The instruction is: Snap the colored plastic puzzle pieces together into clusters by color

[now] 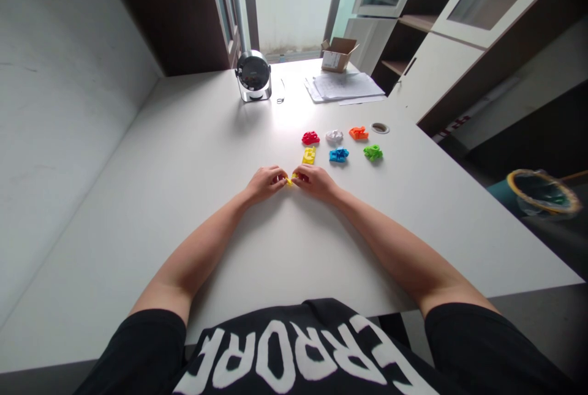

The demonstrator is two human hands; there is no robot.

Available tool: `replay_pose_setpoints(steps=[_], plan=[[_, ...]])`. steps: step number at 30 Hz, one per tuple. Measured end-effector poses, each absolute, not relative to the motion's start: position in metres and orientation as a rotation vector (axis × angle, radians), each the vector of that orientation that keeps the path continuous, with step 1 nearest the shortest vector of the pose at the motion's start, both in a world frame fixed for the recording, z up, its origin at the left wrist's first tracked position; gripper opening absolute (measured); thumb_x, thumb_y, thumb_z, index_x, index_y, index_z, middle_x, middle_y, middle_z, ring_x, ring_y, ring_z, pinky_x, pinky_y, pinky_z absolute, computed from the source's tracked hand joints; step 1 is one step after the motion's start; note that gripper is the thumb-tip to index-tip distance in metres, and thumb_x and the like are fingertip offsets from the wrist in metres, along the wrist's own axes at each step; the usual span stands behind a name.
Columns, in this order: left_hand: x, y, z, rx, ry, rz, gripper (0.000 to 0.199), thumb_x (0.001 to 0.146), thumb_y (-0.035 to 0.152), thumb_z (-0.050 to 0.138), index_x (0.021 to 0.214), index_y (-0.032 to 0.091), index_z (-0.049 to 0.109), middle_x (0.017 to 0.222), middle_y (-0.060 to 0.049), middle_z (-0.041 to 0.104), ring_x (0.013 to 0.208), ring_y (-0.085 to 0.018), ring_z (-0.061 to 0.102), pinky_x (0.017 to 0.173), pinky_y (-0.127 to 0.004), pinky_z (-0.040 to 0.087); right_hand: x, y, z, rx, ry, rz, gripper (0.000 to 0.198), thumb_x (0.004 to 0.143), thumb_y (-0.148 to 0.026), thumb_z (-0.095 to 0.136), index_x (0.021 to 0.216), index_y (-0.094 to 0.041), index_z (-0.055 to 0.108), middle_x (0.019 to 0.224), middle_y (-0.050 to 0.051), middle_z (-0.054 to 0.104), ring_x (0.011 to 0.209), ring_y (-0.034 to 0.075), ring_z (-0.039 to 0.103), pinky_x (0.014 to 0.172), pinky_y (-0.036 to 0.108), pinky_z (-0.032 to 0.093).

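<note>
Both hands meet over the white table, fingertips almost touching. My left hand (267, 182) pinches a small yellow plastic piece (289, 181). My right hand (316, 181) closes on yellow plastic at the same spot; whether it is one piece or two I cannot tell. Just beyond the right hand lies a larger yellow plastic part (309, 155). Near it sit small plastic clusters: red (310, 138), white (334, 136), orange (359, 133), blue (339, 155) and green (373, 152). Their exact kind is too small to make out.
A round black device on a stand (254, 73) is at the back of the table (184, 156), beside a thin cord (281, 95). Papers (346, 86) and an open cardboard box (337, 57) are back right. A cable hole (380, 128) and a floor bin (544, 191) are further right.
</note>
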State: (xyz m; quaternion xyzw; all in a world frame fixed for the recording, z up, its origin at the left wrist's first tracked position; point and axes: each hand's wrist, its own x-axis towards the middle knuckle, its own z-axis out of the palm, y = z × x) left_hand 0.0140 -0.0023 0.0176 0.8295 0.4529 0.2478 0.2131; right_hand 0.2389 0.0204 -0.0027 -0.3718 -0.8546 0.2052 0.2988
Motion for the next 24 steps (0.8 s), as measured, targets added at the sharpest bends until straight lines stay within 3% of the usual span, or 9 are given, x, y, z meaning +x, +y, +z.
replay_pose_setpoints(steps=[24], plan=[[0.0140,-0.0025,0.0176,2.306,1.255,0.689,0.018,0.088,0.028,0.056,0.093,0.020,0.072,0.086,-0.003,0.066,0.067,-0.012,0.056,0.068,-0.026,0.046,0.2382,0.0192,-0.0007,-1.016,-2.273,0.541,0.017,0.090,-0.035,0.060,0.089,-0.019,0.065,0.077,0.001,0.060,0.066,0.013,0.048,0.062,0.025,0.034]])
